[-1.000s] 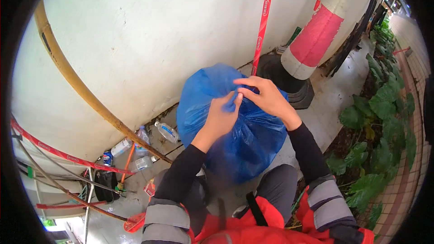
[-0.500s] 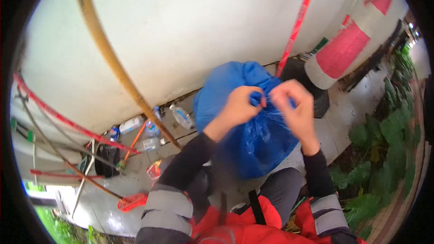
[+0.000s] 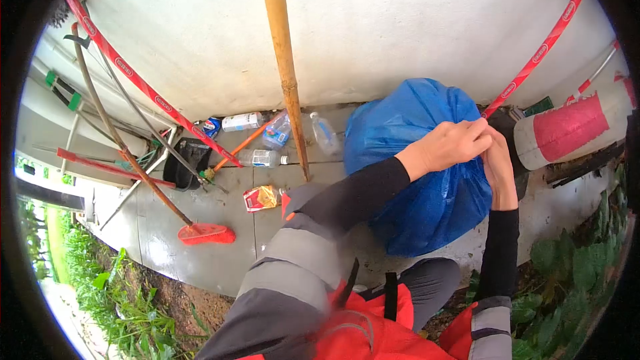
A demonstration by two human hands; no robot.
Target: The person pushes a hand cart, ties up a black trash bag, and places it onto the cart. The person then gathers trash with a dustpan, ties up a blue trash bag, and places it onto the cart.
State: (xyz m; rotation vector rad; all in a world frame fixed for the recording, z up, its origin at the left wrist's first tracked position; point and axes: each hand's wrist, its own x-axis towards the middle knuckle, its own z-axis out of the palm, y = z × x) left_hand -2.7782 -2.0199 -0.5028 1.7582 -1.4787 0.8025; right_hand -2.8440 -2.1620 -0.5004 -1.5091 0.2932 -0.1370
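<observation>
A full blue plastic bag (image 3: 407, 127) stands on the tiles against the wall, bulging and creased. My left hand (image 3: 448, 149) is closed over its gathered top, with the fingers curled toward the right. Pressed up against those fingers is my right hand (image 3: 499, 170), closed at the same spot on the bag's right side. The two hands meet fingertip to fingertip, and they cover the bag's neck, so its knot or opening is hidden.
A bamboo pole (image 3: 283, 60) leans on the wall left of the bag. Plastic bottles (image 3: 325, 133), a red and yellow carton (image 3: 261, 198), a red broom (image 3: 207, 233) and a black dustpan (image 3: 190, 163) are farther left. A red-and-white traffic cone (image 3: 567, 130) lies at right, above plants (image 3: 567, 273).
The view has swung left, so the bag sits farther right. My hands were apart, each gripping a piece of the bag's top; now they are together over it.
</observation>
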